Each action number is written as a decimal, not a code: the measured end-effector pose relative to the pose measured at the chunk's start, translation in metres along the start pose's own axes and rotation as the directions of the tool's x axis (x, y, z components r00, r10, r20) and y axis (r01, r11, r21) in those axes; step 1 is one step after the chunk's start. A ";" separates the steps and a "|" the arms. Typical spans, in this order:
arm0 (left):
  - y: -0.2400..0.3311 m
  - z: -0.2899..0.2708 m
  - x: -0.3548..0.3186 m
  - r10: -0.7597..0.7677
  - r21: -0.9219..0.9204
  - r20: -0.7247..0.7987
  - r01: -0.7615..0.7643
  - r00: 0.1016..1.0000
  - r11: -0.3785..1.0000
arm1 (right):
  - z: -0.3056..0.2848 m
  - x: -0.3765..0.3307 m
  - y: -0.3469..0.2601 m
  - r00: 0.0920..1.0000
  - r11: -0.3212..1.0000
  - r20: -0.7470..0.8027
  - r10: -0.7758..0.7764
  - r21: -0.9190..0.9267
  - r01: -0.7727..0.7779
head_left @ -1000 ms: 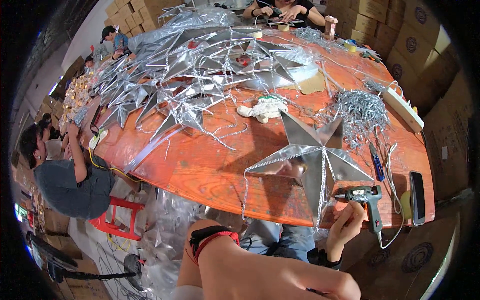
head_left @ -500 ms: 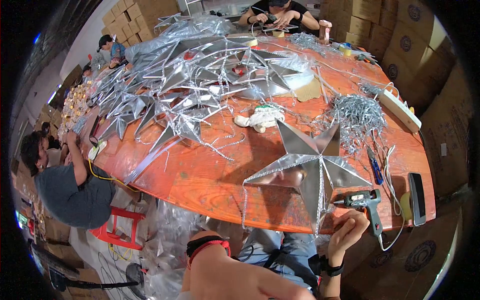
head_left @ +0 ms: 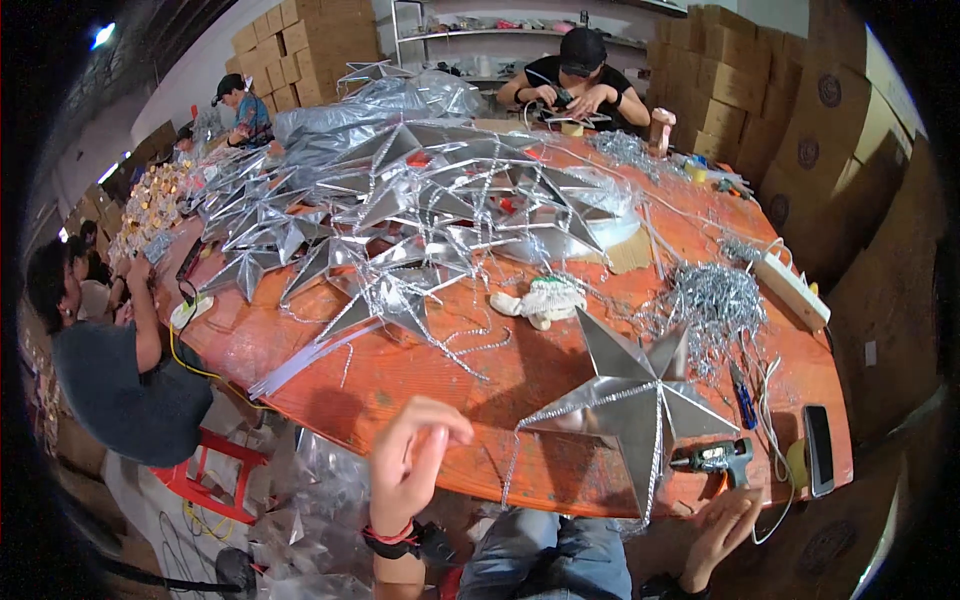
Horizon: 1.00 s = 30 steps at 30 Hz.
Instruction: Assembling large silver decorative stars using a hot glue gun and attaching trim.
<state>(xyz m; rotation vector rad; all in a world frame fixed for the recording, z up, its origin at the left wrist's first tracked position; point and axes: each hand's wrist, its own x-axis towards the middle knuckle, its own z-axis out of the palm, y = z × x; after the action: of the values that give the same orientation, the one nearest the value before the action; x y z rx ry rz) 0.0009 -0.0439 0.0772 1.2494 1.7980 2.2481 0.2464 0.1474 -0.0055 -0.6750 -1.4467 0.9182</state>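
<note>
Left hand (head_left: 410, 450): raised at the tabletop (head_left: 400, 370) edge, fingers loosely curled, empty.
Right hand (head_left: 722, 525): fingers spread, empty, just below the glue gun (head_left: 712, 458).
Silver star (head_left: 630, 405): beside the gun.

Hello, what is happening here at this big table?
A person sits at an orange table with a silver star lying in front of them. Their left hand is raised and empty, and their right hand is low, just below a small glue gun. More stars are piled further back, where other people work.
</note>
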 end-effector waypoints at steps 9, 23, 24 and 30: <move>-0.072 -0.025 0.000 -0.174 0.368 -0.010 0.165 0.985 0.915 | 0.014 0.042 -0.020 0.991 0.932 0.113 -0.078 -0.345 0.112; -0.087 -0.028 0.009 -0.308 0.211 0.149 0.274 0.940 0.938 | 0.049 0.050 -0.041 0.969 0.925 0.165 -0.184 -0.305 0.227; -0.085 -0.027 0.005 -0.322 0.243 0.143 0.282 0.936 0.928 | 0.041 0.047 -0.048 0.971 0.901 0.175 -0.166 -0.372 0.221; -0.086 -0.024 0.004 -0.318 0.281 0.087 0.283 0.944 0.917 | -0.008 0.049 -0.037 0.985 0.803 0.054 -0.166 -0.572 0.167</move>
<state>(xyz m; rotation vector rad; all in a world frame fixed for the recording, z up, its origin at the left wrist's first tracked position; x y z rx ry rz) -0.0544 -0.0319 0.0088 1.0309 2.1216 1.7684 0.2537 0.1711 0.0515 -0.9689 -1.7711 0.3254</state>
